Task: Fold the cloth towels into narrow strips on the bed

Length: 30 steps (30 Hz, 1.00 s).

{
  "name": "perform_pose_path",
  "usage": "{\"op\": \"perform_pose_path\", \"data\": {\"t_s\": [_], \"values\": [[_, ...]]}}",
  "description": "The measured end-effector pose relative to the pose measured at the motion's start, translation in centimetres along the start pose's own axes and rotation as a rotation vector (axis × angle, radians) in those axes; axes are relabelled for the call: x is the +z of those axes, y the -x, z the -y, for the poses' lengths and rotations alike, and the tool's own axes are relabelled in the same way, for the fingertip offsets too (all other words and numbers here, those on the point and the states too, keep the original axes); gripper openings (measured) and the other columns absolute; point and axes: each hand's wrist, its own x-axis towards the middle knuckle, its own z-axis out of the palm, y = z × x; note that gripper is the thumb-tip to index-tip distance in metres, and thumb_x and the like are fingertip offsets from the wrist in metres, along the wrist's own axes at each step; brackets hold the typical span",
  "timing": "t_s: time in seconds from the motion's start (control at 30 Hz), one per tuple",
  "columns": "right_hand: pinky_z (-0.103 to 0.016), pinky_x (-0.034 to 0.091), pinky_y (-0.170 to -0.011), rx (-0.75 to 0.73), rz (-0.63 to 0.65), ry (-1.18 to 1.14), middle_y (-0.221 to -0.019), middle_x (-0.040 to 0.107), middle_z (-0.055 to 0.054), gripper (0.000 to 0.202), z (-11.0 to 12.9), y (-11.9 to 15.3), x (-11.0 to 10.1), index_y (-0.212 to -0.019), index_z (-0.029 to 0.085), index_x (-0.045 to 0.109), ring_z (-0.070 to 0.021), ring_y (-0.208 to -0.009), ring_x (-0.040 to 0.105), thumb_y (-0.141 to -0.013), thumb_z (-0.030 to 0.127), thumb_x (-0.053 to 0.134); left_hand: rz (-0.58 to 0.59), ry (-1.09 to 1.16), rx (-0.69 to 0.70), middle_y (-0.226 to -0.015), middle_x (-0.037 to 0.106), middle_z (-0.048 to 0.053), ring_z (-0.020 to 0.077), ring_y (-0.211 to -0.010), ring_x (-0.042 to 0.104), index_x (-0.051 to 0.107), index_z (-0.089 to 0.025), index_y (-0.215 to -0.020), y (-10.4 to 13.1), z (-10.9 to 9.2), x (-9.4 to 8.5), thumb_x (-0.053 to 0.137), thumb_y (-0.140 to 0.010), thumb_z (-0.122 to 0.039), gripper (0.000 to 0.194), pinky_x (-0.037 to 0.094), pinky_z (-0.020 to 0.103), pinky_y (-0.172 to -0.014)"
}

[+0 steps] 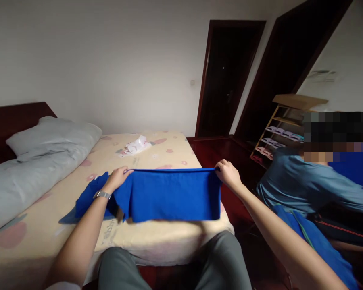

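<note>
A blue garment (175,195), folded into a long band, is stretched between my two hands above the near part of the bed. Its kind is not clear. At the band's upper left corner, my left hand (117,179) pinches the edge, with a metal-banded watch on the wrist. The upper right corner is gripped by my right hand (228,174), near the side of the mattress. Loose, bunched blue fabric (92,197) lies on the bed left of the band, partly behind my left forearm; it seems to belong to the same piece.
The bed has a cream patterned sheet (169,151), a crumpled white plastic bag (137,145) and a grey quilt (57,149) at left. A person in a blue-grey shirt (293,181) sits at right, with blue fabric (317,241) nearby. Behind stands a shoe rack (278,119).
</note>
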Motion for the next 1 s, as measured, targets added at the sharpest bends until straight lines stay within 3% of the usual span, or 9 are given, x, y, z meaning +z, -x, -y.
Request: {"op": "perform_pose_path", "data": {"t_s": [0.13,0.23,0.33,0.47,0.57,0.63,0.73,0.87,1.0], "values": [[-0.029,0.038,-0.072,0.047,-0.140,-0.043,-0.100,0.067,-0.009,0.024,-0.3,-3.2,1.5,-0.097,0.018,0.070,-0.0210,-0.089,0.055,-0.090,0.015,0.047,-0.353,-0.117,-0.017,-0.110,0.068,0.012,0.0241,-0.101,0.061,0.061,-0.016,-0.108,-1.3,1.3,-0.2,0.036,-0.099,-0.047,0.041,0.043,0.032,-0.089],[-0.029,0.039,-0.075,0.056,-0.176,-0.132,-0.095,0.069,-0.007,0.027,-1.0,-2.5,4.2,-0.095,0.018,0.070,-0.0198,-0.086,0.057,-0.092,0.015,0.043,-0.402,-0.189,-0.004,-0.114,0.066,0.012,0.0247,-0.104,0.061,0.060,-0.017,-0.114,0.3,3.1,2.1,0.032,-0.101,-0.045,0.042,0.043,0.033,-0.092],[-0.029,0.039,-0.076,0.030,-0.100,-0.182,-0.092,0.071,-0.006,0.030,-2.0,0.3,8.9,-0.089,0.018,0.071,-0.0189,-0.084,0.059,-0.093,0.015,0.041,-0.275,-0.268,0.074,-0.112,0.068,0.013,0.0257,-0.101,0.062,0.063,-0.015,-0.112,3.5,5.6,7.1,0.032,-0.102,-0.040,0.041,0.043,0.036,-0.092],[-0.030,0.039,-0.072,0.057,0.034,-0.147,-0.082,0.070,-0.008,0.031,-3.7,6.1,16.0,-0.082,0.016,0.070,-0.0204,-0.079,0.059,-0.092,0.016,0.041,-0.013,-0.332,0.164,-0.103,0.070,0.012,0.0253,-0.099,0.064,0.065,-0.016,-0.115,9.4,8.5,15.9,0.030,-0.101,-0.026,0.040,0.045,0.038,-0.089],[-0.032,0.042,-0.075,0.067,0.097,-0.164,-0.084,0.071,-0.009,0.029,-4.8,10.1,20.0,-0.082,0.017,0.069,-0.0227,-0.081,0.061,-0.091,0.017,0.041,0.016,-0.349,0.141,-0.105,0.070,0.011,0.0256,-0.101,0.064,0.066,-0.019,-0.116,13.5,9.5,21.5,0.038,-0.098,-0.023,0.034,0.045,0.040,-0.093],[-0.034,0.045,-0.080,0.073,0.105,-0.223,-0.091,0.071,-0.009,0.028,-5.3,12.0,21.5,-0.084,0.018,0.069,-0.0241,-0.087,0.063,-0.091,0.017,0.042,-0.018,-0.354,0.082,-0.113,0.069,0.011,0.0271,-0.107,0.063,0.067,-0.020,-0.116,15.3,9.7,23.8,0.043,-0.096,-0.026,0.032,0.046,0.041,-0.095],[-0.036,0.048,-0.087,0.061,0.089,-0.326,-0.100,0.071,-0.011,0.027,-5.7,13.3,22.0,-0.086,0.019,0.068,-0.0238,-0.094,0.064,-0.091,0.017,0.041,-0.052,-0.335,0.012,-0.115,0.069,0.011,0.0265,-0.107,0.063,0.066,-0.020,-0.116,16.1,9.7,24.4,0.040,-0.095,-0.021,0.034,0.046,0.040,-0.095],[-0.037,0.047,-0.087,-0.021,0.042,-0.285,-0.086,0.067,-0.009,0.028,-5.4,14.3,20.6,-0.085,0.018,0.066,-0.0223,-0.085,0.062,-0.093,0.017,0.039,-0.097,-0.340,0.011,-0.104,0.071,0.011,0.0259,-0.099,0.064,0.066,-0.019,-0.117,16.6,9.7,22.4,0.036,-0.094,-0.017,0.038,0.045,0.040,-0.094],[-0.038,0.045,-0.087,-0.151,0.190,-0.264,-0.077,0.064,-0.006,0.029,-5.0,17.5,19.6,-0.079,0.019,0.065,-0.0216,-0.080,0.061,-0.093,0.017,0.039,-0.013,-0.365,0.068,-0.085,0.070,0.008,0.0251,-0.083,0.066,0.069,-0.021,-0.112,20.1,10.1,20.8,0.041,-0.094,-0.024,0.034,0.048,0.040,-0.085]]}}
